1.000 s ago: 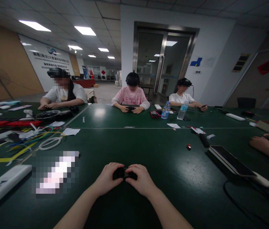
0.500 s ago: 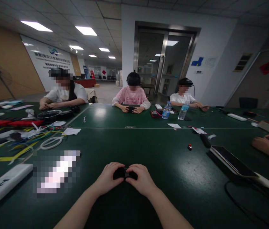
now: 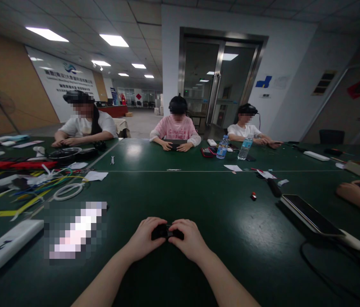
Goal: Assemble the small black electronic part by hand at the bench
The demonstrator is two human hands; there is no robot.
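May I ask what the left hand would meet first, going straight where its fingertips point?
Besides the black object it holds, the left hand would likely meet the right hand; depth is unclear.

Near the close edge of the table, the left hand and right hand sit side by side with a gadget between them, a bar well to their left, a coiled cable farther forward on that side, and a phone off to the right. Past the seam I see a wrench left of centre and two bottles right of it, with three people along the far side and doors behind them.
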